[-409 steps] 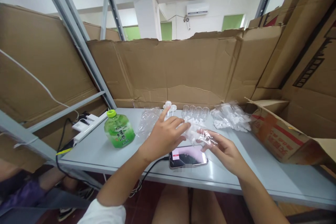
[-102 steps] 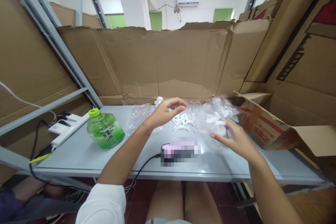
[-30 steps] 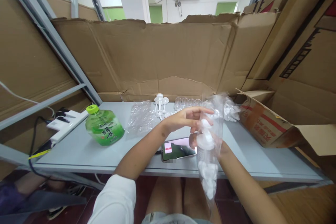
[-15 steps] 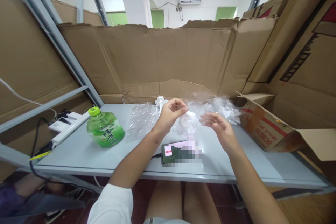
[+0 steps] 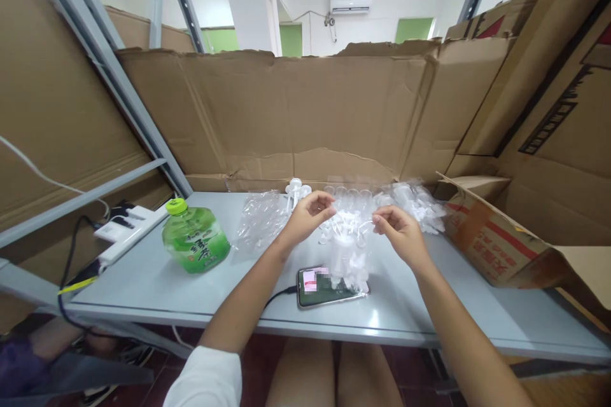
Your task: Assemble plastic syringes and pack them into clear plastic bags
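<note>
A clear plastic bag (image 5: 351,261) with small white plastic parts in it hangs between my hands, in front of part of the phone. My right hand (image 5: 398,229) pinches the bag's upper right side between thumb and fingertips. My left hand (image 5: 312,213) is closed in a loose pinch at the bag's upper left; its exact contact is hard to see. Behind the bag stand several clear plastic cups or tubes (image 5: 353,196). White round-topped plastic pieces (image 5: 296,188) lie beyond my left hand.
A phone (image 5: 315,296) with a black cable lies near the table's front edge. At left stand a green tea bottle (image 5: 195,238) and a white power strip (image 5: 136,235). Crumpled clear plastic (image 5: 260,219) and packed white parts (image 5: 415,203) flank my hands. An open cardboard box (image 5: 496,238) sits at right.
The white piece at my left fingertips is no longer seen there. The bag of white parts now hangs between my hands over the phone, and my right fingers have closed to a pinch.
</note>
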A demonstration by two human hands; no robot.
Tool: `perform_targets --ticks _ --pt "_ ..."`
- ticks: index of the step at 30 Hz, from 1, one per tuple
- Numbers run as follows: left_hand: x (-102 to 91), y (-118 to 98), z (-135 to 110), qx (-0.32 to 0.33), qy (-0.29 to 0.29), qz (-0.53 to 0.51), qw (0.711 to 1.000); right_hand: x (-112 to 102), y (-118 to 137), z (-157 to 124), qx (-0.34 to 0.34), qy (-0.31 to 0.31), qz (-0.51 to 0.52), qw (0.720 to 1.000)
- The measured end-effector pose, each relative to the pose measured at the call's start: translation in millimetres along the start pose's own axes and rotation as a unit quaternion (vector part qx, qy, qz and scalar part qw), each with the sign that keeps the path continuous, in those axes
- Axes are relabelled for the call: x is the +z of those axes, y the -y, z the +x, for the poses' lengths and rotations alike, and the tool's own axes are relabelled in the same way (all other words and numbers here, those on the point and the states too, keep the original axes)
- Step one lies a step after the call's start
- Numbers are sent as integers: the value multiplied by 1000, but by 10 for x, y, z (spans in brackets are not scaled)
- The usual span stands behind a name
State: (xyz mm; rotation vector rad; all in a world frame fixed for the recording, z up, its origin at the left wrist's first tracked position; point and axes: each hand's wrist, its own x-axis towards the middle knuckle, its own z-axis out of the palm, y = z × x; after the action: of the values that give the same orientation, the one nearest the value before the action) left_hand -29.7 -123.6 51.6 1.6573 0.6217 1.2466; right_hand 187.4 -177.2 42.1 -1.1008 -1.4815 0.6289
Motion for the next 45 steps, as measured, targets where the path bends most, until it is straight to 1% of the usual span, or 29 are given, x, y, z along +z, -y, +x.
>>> perform_targets --ticks 2,3,6,11,14,18,21,24,27,31,32,34,36,38,40,42,45 --pt "-49 50 29 -19 34 -14 999 -9 -27 18 1 9 3 1000" --pt "-66 65 39 -23 36 -15 999 -16 -39 28 -1 15 2 1000" --pt "-89 89 58 -16 9 -6 1000 -45 -77 66 -9 26 1 1000" --pt "-102 119 66 -3 -18 32 999 -71 -177 126 -21 26 17 999" --pt "-109 108 44 40 -26 78 996 -55 -253 141 -27 20 42 999" --pt "-129 56 -10 104 23 119 987 -29 -335 150 -62 34 72 995" --pt "-156 43 -42 116 58 129 983 -19 -368 145 -80 50 66 993" --pt "-180 48 -60 102 78 135 983 -9 -384 126 -64 50 55 995" --pt "-192 47 -73 94 81 139 983 16 -376 94 -42 56 82 994" --pt "-183 93 -96 94 79 130 984 70 -341 48 21 72 113 991" --pt "-177 120 -104 87 75 110 987 82 -340 40 41 78 121 989" --pt "-163 181 -121 57 59 33 996 96 -355 31 75 87 146 983" --pt "-147 229 -136 3 50 -58 997 92 -388 29 93 85 171 977" --pt "-128 247 -150 -71 70 -121 988 73 -423 30 99 74 184 975" --pt "-102 245 -160 -143 96 -148 974 48 -449 28 103 67 186 975" --pt "-64 250 -168 -189 101 -159 964 29 -463 20 109 66 187 974" --pt "11 307 -177 -202 69 -158 964 21 -465 0 115 60 195 972"
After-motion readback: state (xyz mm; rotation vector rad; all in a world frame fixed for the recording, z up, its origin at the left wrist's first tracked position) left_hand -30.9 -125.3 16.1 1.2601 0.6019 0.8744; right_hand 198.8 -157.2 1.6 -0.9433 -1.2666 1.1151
